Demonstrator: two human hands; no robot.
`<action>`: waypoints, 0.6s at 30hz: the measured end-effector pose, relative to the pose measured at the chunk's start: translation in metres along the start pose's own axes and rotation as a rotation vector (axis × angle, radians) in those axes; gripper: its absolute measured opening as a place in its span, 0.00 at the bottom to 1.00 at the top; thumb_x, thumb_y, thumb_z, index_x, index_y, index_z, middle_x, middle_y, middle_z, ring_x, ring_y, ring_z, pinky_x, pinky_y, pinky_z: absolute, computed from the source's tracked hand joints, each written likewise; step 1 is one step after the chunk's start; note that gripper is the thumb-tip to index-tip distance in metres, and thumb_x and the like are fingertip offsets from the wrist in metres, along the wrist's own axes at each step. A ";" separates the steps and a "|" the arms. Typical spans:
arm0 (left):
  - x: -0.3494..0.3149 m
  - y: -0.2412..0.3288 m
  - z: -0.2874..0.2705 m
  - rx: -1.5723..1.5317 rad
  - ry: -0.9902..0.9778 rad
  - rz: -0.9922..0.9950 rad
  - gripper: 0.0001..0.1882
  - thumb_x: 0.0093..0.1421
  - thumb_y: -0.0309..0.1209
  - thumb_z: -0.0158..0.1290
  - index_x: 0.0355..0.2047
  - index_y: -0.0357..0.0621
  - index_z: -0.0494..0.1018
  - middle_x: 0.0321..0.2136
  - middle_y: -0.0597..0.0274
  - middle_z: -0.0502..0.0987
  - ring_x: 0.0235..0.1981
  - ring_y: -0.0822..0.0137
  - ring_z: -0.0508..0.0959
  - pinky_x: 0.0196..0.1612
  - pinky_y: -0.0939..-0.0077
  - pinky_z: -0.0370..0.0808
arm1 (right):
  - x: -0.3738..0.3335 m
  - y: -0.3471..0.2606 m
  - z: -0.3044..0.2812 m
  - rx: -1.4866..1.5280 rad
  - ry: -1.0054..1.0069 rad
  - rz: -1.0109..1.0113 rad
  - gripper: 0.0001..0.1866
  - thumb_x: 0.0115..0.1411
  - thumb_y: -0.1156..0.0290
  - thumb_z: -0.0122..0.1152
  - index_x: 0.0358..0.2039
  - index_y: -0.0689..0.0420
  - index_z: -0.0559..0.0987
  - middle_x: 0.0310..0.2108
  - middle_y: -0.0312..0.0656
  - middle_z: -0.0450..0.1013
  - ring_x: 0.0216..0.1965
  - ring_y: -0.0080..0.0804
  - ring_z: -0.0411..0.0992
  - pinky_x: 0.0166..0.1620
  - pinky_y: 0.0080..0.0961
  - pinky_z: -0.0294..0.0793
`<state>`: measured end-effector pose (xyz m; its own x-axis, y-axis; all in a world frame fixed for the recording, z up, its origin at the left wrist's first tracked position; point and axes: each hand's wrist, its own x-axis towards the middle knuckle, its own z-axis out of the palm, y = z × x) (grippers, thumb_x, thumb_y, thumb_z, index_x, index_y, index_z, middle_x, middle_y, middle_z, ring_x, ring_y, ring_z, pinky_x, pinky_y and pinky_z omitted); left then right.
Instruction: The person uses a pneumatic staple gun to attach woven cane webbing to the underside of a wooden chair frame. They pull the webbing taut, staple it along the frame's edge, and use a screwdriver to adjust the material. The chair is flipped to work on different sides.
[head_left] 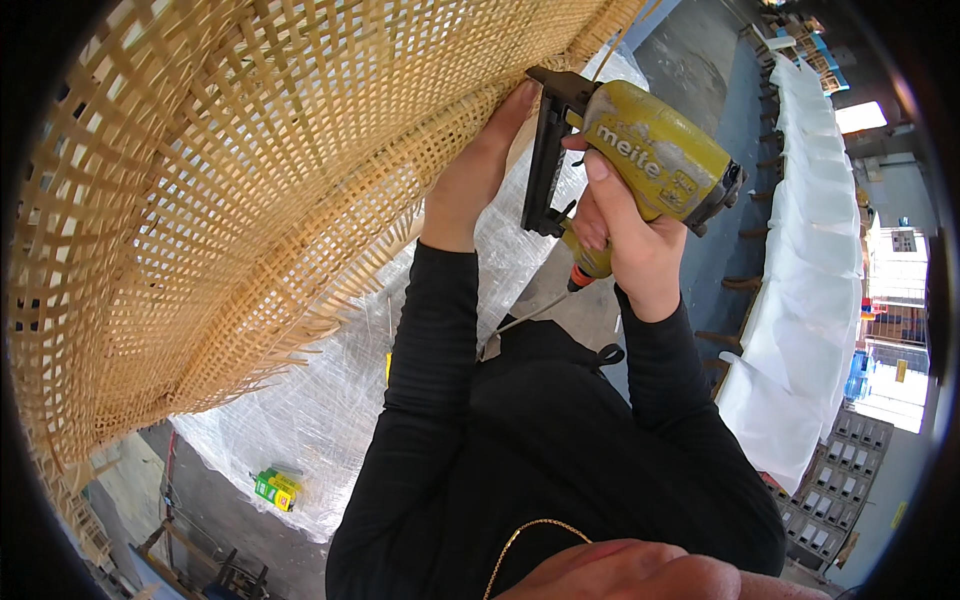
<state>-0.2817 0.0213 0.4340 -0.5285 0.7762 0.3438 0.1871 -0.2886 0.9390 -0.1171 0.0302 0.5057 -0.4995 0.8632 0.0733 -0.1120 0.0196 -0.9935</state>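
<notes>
A large sheet of woven cane webbing [290,150] curves across the upper left, its frayed strand ends hanging along the lower edge. My left hand [475,185] grips that edge, with the thumb stretched up along it; the other fingers are mostly hidden. In my right hand [635,235] is a yellow and black pneumatic staple gun [655,150], held by its handle with fingers near the trigger. The gun's black nose touches or nearly touches the cane edge, just beyond my left thumb. A hose runs from the orange fitting at the handle's base.
Below the cane lies a surface wrapped in clear plastic film [370,330], bearing a small green and yellow box [275,488]. To the right stands a long row of white-covered pieces [795,270] with wooden legs. Grey drawers or lockers [838,485] stand farther off.
</notes>
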 end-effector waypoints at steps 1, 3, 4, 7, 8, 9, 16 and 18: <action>-0.001 -0.005 0.001 0.006 0.006 0.023 0.29 0.73 0.55 0.50 0.58 0.45 0.79 0.60 0.57 0.79 0.60 0.59 0.76 0.65 0.70 0.67 | 0.000 0.000 0.000 -0.016 0.011 -0.001 0.13 0.69 0.70 0.66 0.51 0.61 0.84 0.23 0.27 0.72 0.18 0.13 0.64 0.23 0.16 0.62; 0.000 -0.008 0.001 -0.017 0.015 0.014 0.29 0.73 0.55 0.50 0.58 0.44 0.79 0.59 0.58 0.79 0.60 0.59 0.76 0.65 0.70 0.67 | 0.001 0.001 0.000 -0.049 0.037 -0.003 0.13 0.68 0.70 0.66 0.50 0.61 0.84 0.24 0.28 0.74 0.19 0.13 0.65 0.23 0.15 0.63; 0.002 -0.007 0.001 -0.044 0.018 -0.019 0.29 0.73 0.55 0.50 0.58 0.45 0.79 0.59 0.58 0.79 0.60 0.59 0.76 0.65 0.70 0.67 | 0.001 0.002 0.000 -0.053 0.034 -0.006 0.13 0.68 0.70 0.67 0.50 0.61 0.84 0.24 0.28 0.75 0.19 0.12 0.66 0.24 0.15 0.63; 0.003 0.001 0.000 -0.050 0.024 -0.060 0.29 0.73 0.54 0.50 0.59 0.45 0.78 0.60 0.58 0.79 0.60 0.60 0.76 0.65 0.70 0.66 | 0.001 0.003 0.000 -0.060 0.039 -0.020 0.13 0.68 0.71 0.67 0.50 0.62 0.85 0.25 0.29 0.76 0.20 0.12 0.67 0.24 0.15 0.64; 0.002 0.002 0.000 -0.052 0.023 -0.073 0.28 0.73 0.54 0.50 0.60 0.46 0.78 0.60 0.58 0.79 0.60 0.59 0.76 0.65 0.71 0.66 | 0.000 0.002 0.002 -0.060 0.046 -0.025 0.12 0.68 0.71 0.67 0.50 0.62 0.85 0.25 0.29 0.76 0.20 0.12 0.67 0.24 0.16 0.64; 0.002 0.003 0.000 -0.055 0.023 -0.085 0.28 0.73 0.53 0.50 0.60 0.46 0.77 0.60 0.58 0.79 0.61 0.59 0.76 0.65 0.71 0.66 | 0.000 0.002 0.003 -0.059 0.053 -0.031 0.12 0.68 0.71 0.67 0.50 0.62 0.85 0.25 0.29 0.76 0.20 0.12 0.67 0.24 0.16 0.64; -0.004 -0.017 0.001 -0.139 -0.018 0.047 0.21 0.75 0.44 0.50 0.61 0.49 0.77 0.58 0.59 0.80 0.57 0.58 0.79 0.62 0.71 0.71 | 0.002 -0.006 0.004 -0.178 0.005 0.015 0.15 0.72 0.66 0.61 0.51 0.65 0.80 0.16 0.27 0.62 0.16 0.15 0.58 0.23 0.19 0.59; -0.004 -0.015 0.002 -0.191 -0.023 0.014 0.20 0.75 0.43 0.50 0.61 0.50 0.77 0.58 0.60 0.80 0.56 0.58 0.79 0.61 0.72 0.72 | 0.002 -0.002 0.001 -0.209 -0.024 -0.035 0.15 0.72 0.65 0.61 0.50 0.65 0.81 0.16 0.27 0.63 0.16 0.15 0.58 0.23 0.19 0.59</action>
<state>-0.2810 0.0235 0.4189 -0.5076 0.7833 0.3589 0.0327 -0.3987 0.9165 -0.1185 0.0317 0.5083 -0.5193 0.8478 0.1074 0.0496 0.1553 -0.9866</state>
